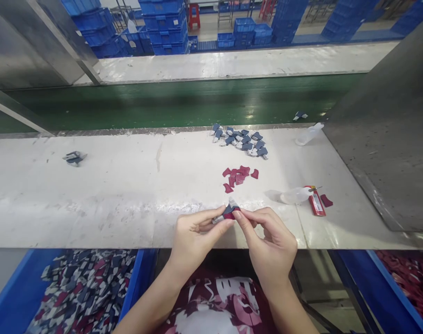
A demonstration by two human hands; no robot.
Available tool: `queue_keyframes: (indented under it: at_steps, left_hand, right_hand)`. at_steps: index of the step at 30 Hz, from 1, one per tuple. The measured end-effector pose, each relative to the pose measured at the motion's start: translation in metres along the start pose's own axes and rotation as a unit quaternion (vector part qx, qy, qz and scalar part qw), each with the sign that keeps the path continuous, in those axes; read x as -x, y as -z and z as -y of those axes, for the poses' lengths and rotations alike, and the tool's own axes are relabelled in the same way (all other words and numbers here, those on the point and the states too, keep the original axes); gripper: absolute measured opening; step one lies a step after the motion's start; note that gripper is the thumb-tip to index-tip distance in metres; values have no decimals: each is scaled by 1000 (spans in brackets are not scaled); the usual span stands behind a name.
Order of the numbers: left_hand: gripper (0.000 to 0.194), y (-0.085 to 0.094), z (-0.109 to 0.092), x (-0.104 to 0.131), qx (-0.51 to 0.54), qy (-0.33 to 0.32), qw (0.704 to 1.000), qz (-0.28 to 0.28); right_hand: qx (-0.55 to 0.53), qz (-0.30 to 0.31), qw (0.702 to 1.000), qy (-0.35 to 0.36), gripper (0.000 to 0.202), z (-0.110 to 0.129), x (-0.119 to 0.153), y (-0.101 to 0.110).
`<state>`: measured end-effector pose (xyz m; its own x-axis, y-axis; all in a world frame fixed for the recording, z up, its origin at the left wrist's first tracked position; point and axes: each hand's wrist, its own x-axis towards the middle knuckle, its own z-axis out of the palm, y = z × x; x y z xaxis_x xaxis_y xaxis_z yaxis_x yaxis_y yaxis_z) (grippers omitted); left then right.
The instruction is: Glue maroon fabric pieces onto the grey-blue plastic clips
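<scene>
Between my two hands, just above the near edge of the bench, is a small plastic part (pixel 229 211) in dark blue, light grey and dark red. My left hand (pixel 197 232) pinches its left side, and my right hand (pixel 269 234) presses the red section at its right with thumb and forefinger. Fingertips hide some of it. Beyond the hands lies a loose group of dark red plastic pieces (pixel 240 176). Farther back, a cluster of blue-and-grey plastic parts (pixel 246 139) sits near the bench's far edge.
At right lie a translucent squeeze bottle (pixel 293 196), a red packet (pixel 317 204) and another bottle (pixel 309 133). A green conveyor (pixel 169 104) runs behind the white bench (pixel 103 199). Below stand blue bins, the left one (pixel 133 283) full of mixed parts, the right one (pixel 388 283) of red pieces.
</scene>
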<state>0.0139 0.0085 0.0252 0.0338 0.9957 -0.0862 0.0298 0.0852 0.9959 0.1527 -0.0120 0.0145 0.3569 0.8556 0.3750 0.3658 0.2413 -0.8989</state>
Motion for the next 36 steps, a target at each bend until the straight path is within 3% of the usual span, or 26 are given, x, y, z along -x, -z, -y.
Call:
queue_keyframes:
  at_steps: [5,9,13,16,22,29,36]
  left_hand:
    - [21,-4,-1,-1,37,6,999,-31]
    - [20,-4,-4,-1,46,5,998,-30]
    - [21,-4,-7,1,37,-17,999,-15]
    - [23,-6,-5,2,35,-25,999,-9]
    - [22,-11,-4,3,17,-18,1000,-8]
    - [20,-12,-9,1,30,-12,999,-30]
    - [21,-15,6,6,-59,-110,991,-42]
  right_hand:
    - [48,1,997,65,11,-2,0,2]
    - [-12,25,1000,8,9,-6,-7,7]
    - [-118,153,977,-93,21,-9,-17,13]
    - [-130,208,965,-96,23,-8,-18,12]
    - [-75,152,982,-76,22,-4,-10,5]
    - [-110,198,972,-69,26,-10,-14,15]
    - [-117,147,975,-119,18,-9,-13,4]
